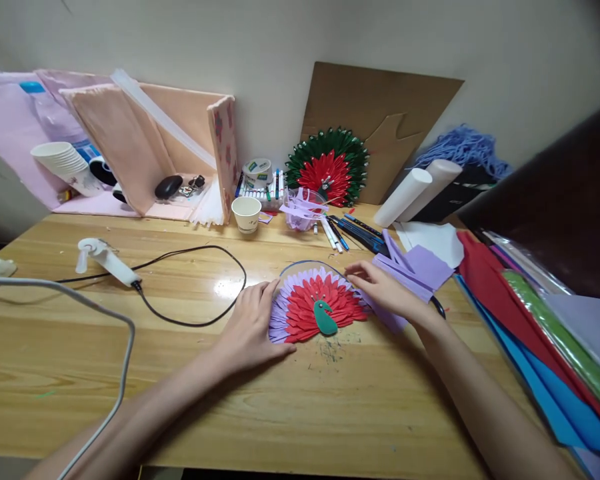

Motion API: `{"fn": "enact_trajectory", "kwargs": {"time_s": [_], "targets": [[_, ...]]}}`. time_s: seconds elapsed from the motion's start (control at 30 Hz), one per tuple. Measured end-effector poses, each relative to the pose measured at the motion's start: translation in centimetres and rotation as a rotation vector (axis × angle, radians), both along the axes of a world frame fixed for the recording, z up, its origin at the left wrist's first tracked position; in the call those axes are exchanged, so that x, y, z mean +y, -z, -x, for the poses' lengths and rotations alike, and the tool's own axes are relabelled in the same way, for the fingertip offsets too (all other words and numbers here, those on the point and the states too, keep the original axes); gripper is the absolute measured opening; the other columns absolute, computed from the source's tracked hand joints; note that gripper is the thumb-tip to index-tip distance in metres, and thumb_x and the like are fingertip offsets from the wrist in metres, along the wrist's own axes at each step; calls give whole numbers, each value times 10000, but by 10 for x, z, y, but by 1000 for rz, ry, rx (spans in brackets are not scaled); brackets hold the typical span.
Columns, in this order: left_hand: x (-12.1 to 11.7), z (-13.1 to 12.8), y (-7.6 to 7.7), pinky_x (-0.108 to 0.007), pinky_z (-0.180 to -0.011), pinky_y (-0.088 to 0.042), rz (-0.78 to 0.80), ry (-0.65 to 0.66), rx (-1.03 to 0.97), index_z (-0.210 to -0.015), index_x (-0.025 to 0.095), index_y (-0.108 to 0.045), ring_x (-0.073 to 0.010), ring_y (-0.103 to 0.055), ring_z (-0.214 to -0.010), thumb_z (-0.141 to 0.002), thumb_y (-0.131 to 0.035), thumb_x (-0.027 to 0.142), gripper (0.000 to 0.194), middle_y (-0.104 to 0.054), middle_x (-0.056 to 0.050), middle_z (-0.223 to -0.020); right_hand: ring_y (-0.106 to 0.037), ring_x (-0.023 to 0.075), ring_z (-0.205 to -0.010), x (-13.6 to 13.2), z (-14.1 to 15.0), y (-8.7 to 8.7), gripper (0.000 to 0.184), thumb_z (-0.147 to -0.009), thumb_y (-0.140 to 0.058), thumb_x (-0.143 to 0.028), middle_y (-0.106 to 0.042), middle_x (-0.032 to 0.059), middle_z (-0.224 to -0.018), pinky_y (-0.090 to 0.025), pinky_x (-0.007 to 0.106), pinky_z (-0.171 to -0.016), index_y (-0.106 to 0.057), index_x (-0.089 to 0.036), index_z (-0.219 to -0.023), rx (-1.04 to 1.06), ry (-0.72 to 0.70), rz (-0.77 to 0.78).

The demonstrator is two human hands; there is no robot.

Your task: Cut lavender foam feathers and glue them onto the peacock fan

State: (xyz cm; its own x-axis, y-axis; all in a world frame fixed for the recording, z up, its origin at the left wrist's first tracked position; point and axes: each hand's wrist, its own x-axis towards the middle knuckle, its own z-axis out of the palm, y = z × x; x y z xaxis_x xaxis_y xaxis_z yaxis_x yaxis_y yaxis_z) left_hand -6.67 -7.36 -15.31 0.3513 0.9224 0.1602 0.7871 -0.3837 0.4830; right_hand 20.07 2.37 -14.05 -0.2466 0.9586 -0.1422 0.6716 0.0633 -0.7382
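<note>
A paper peacock [325, 319] lies flat on the wooden table, with a green body, red inner petals and a lilac outer fringe. My left hand [253, 327] holds its left side, the thumb along the lower edge and the fingers by the upper left fringe. At the opposite side, my right hand [380, 287] has its fingers stretched out over the fringe's upper right edge; its thumb is hidden. Under and behind that hand lie lilac paper strips [405, 277]. A dark curved band [313, 262] shows behind the fringe.
A glue gun [109, 262] with a looped black cord lies on the left. Behind stand a paper cup [246, 215], a bowl of lilac scraps [303, 212], and a green-and-red fan [327, 170] against cardboard [380, 100]. Coloured sheets [500, 280] line the right. A grey cable [130, 347] crosses the left foreground.
</note>
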Motion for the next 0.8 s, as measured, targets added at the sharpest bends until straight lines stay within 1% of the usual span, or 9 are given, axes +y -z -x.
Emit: {"fn": "enact_trajectory", "kwargs": {"time_s": [0.07,0.13,0.23,0.3,0.43,0.53,0.67,0.73,0.8], "targets": [[0,-1,2,-472,-967,-319,-8,-3,-2,-1354,135,-214,-309,-382,-1138,-596,-654,487,944,-403,-171,-1266,-565,209,-1004,-8,-4,6,202,-793,-515,-298,-612,91,-1046,-421,365,-888,-559,-186,-956,64,54,37],[2,0,2,-472,-962,-325,-3,-2,-16,-1353,146,-215,-306,-392,-1132,-609,-646,450,912,-414,-164,-1257,-554,207,-1034,-12,-4,7,209,-796,-514,-283,-600,99,-1078,-420,358,-898,-552,-181,-974,126,104,91],[4,2,2,-475,-962,-323,-10,6,-41,-1346,164,-229,-307,-400,-1137,-609,-647,380,875,-423,-157,-1252,-565,207,-997,-13,-1,2,214,-795,-514,-266,-598,106,-1072,-447,341,-838,-559,-166,-979,188,181,198],[5,4,2,-479,-964,-319,-16,20,-56,-1340,175,-239,-308,-401,-1141,-603,-651,355,863,-424,-150,-1257,-579,194,-919,-12,0,-3,226,-790,-522,-268,-605,100,-1043,-460,317,-770,-572,-153,-978,239,214,251],[8,7,1,-497,-988,-289,2,57,-88,-1339,193,-231,-302,-401,-1154,-605,-658,365,866,-421,-138,-1275,-567,142,-730,-15,-2,-10,270,-743,-594,-296,-635,47,-922,-433,260,-637,-609,-152,-970,359,158,316],[10,10,-3,-510,-1007,-264,13,72,-101,-1343,210,-218,-302,-384,-1180,-616,-660,363,864,-409,-132,-1294,-561,119,-661,-18,-5,-8,245,-695,-648,-289,-644,12,-826,-420,241,-600,-622,-159,-901,499,129,401],[11,14,-5,-485,-998,-298,47,50,-164,-1348,229,-216,-291,-379,-1195,-634,-666,366,854,-373,-129,-1322,-590,112,-659,-18,-11,1,250,-662,-698,-257,-648,-9,-777,-434,226,-605,-595,-186,-879,719,168,510],[13,15,-4,-467,-979,-333,118,8,-259,-1347,236,-217,-284,-396,-1191,-631,-679,394,866,-355,-132,-1332,-604,114,-682,-17,-14,4,254,-654,-712,-245,-652,-10,-770,-445,226,-638,-587,-189,-868,810,178,510],[16,17,-3,-435,-956,-366,216,-84,-392,-1339,229,-227,-261,-428,-1170,-655,-666,421,836,-366,-134,-1322,-612,115,-713,-17,-15,4,249,-647,-722,-235,-655,-10,-774,-452,225,-684,-582,-186,-848,889,182,469]]}}
